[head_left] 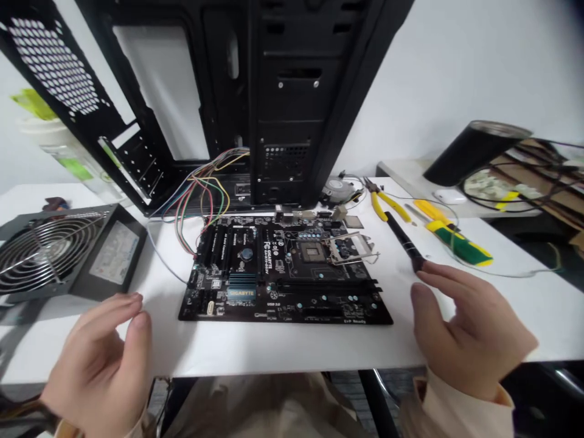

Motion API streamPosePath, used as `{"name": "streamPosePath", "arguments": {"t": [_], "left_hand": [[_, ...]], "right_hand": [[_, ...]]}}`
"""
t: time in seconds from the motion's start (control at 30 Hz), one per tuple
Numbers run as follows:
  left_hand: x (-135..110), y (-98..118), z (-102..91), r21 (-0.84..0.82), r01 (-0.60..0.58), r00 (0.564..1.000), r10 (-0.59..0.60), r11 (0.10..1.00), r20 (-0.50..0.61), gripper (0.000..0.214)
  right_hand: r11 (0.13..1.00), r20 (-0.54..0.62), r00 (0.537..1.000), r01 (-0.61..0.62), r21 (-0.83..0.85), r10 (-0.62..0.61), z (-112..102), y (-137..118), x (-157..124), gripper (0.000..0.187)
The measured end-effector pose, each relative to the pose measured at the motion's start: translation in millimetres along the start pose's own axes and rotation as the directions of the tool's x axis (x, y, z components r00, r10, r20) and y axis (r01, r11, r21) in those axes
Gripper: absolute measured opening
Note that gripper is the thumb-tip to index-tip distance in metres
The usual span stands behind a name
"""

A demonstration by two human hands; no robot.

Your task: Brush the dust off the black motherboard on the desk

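A circuit board [296,267] lies on a white table [219,353] between the left hand [100,359], loosely curled and empty, and the right hand [474,328], fingers parted beside a black stick [404,240]; snagging the wires [214,194] could drag it.

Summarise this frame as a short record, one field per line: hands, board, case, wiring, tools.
Left hand: loosely curled, nothing held, near the power supply
Right hand: beside the near end of a black rod-like item; contact unclear
Motherboard: flat on the white table, metal socket frame open
Case: black, standing behind the motherboard
Wiring: coloured wires run from case to motherboard's left side
Tools: yellow-handled pliers, green-and-yellow-handled tool
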State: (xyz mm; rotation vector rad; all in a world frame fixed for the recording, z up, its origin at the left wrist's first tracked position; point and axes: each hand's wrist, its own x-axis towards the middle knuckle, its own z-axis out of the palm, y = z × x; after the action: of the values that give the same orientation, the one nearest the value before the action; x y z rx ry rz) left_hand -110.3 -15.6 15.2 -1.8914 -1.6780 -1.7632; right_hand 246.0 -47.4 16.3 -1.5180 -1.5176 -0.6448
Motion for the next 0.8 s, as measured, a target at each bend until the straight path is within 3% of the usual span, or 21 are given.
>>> {"name": "streamPosePath", "arguments": {"t": [0.07,0.13,0.2,0.3,0.37,0.53,0.8], "left_hand": [[5,1,1.0,-0.056,0.058,0.996,-0.062,0.997,-0.060,0.009],[7,3,1.6,-0.063,0.145,0.989,-0.147,0.987,-0.034,0.006],[8,2,2.2,-0.024,0.222,0.974,-0.221,0.975,0.051,0.008],[12,-4,5.5,0.048,0.273,0.933,-0.277,0.961,0.232,0.024],[16,-7,8.8,0.099,0.252,0.896,-0.270,0.963,0.351,0.035],[26,-2,13.8,0.248,0.112,0.811,-0.232,0.962,0.537,0.029],[29,15,23.0,0.548,-0.098,0.790,-0.270,0.831,0.551,0.033]], "right_hand": [[0.998,-0.011,0.998,0.057,0.024,-0.057,1,-13,0,0.011],[0.993,0.021,0.998,0.059,0.097,-0.061,4,-29,-1,0.018],[0.973,0.087,0.993,0.061,0.221,-0.082,8,-46,-2,0.022],[0.885,0.207,0.936,0.174,0.431,-0.285,17,-76,-1,0.019],[0.825,0.289,0.865,0.217,0.522,-0.410,24,-99,-2,0.016],[0.804,0.403,0.770,0.230,0.548,-0.495,39,-143,-14,0.028],[0.761,0.483,0.698,0.136,0.635,-0.528,43,-138,-20,0.056]]}}
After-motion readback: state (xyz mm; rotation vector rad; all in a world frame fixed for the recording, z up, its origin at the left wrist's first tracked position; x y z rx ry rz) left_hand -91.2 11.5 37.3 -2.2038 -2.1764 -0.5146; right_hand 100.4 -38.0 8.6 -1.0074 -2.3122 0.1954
